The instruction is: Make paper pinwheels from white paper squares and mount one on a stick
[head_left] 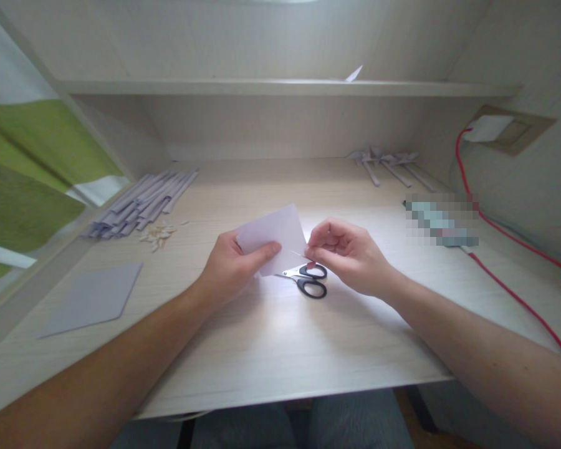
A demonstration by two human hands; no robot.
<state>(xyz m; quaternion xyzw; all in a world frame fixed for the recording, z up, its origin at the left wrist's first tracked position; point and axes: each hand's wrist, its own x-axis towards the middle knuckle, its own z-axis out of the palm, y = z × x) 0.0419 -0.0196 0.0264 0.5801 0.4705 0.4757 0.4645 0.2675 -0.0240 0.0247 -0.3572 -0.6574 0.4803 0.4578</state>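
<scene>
A small white sheet of paper (275, 234) is held above the desk between both hands. My left hand (231, 268) grips its lower left part, thumb lying across the front. My right hand (348, 252) pinches the sheet's right edge between thumb and fingertips. Black-handled scissors (308, 280) lie on the desk (280, 349) just under the paper, between the two hands.
A bundle of rolled grey paper sticks (143, 202) and small paper scraps (156, 236) lie at the back left. A grey sheet (93, 298) rests at the left. Folded paper pieces (390, 163) sit at the back right. A red cable (514, 262) runs along the right.
</scene>
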